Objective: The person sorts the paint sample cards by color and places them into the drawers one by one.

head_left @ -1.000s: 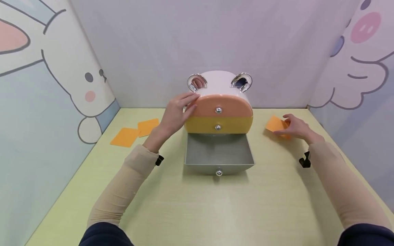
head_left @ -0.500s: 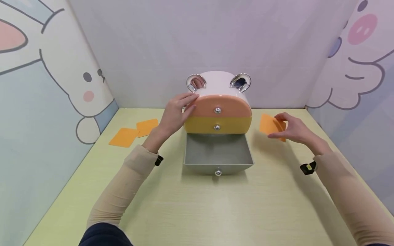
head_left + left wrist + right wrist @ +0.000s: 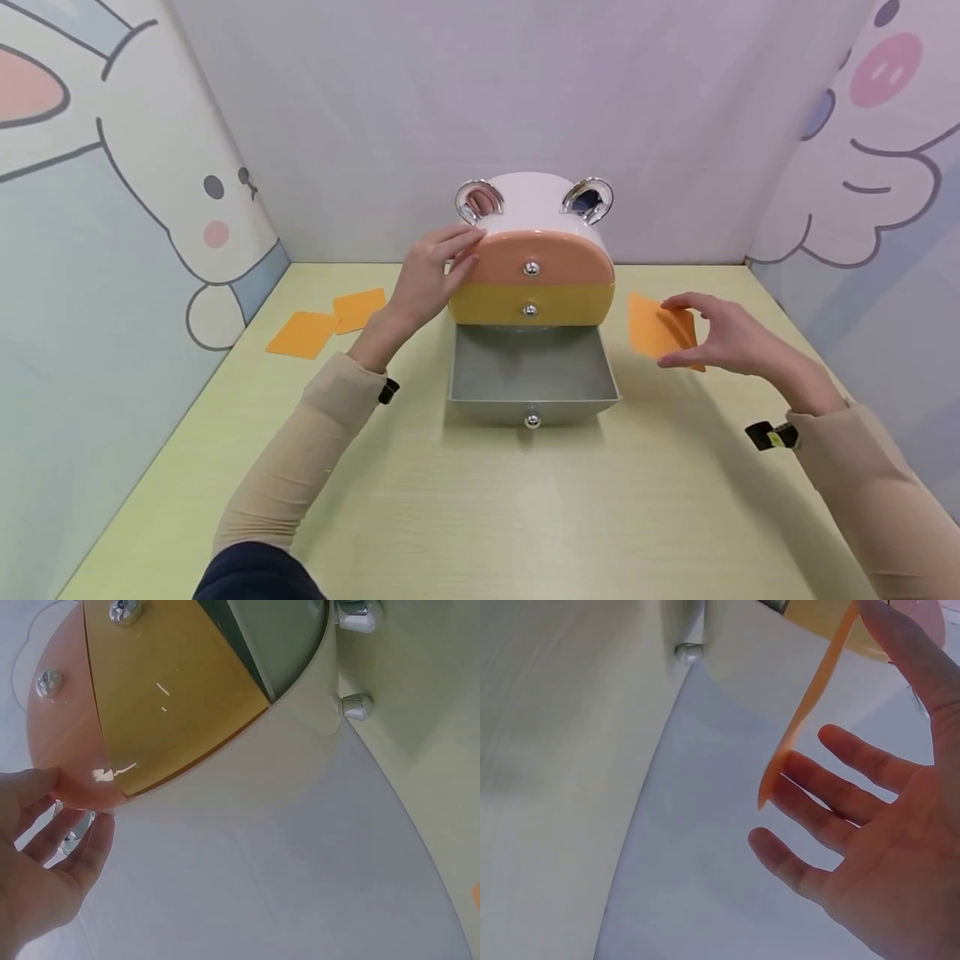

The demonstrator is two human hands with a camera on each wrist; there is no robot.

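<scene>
1. The person's right grip (image 3: pixel 738 337), a bare hand, pinches an orange sheet (image 3: pixel 651 327), with the thumb at one end and fingers against the other.
2. That sheet is raised above the pale counter (image 3: pixel 525 517), to the right of the cabinet (image 3: pixel 531 196) and apart from it. The right wrist view shows it nearly edge-on, slightly bent.
3. The left grip (image 3: pixel 427 275) grasps the cabinet's upper left edge: the thumb lies on the peach drawer (image 3: pixel 495 268) and the fingers reach over the rim, near one silver ear (image 3: pixel 480 200).
4. The cabinet stands upright against the plain back wall, or just in front of it; I cannot tell which. A second silver ear (image 3: pixel 588 200) sits on its right side.
5. The peach drawer and the yellow drawer (image 3: pixel 491 307) below it are closed. The grey drawer (image 3: pixel 532 367) at the bottom is pulled out toward the person.
6. Two more orange sheets (image 3: pixel 302 335) lie flat on the counter, left of the cabinet, meeting at a corner.
7. A rabbit drawing (image 3: pixel 172 167) fills the left wall; a pig drawing (image 3: pixel 885 71) shows on the right.
</scene>
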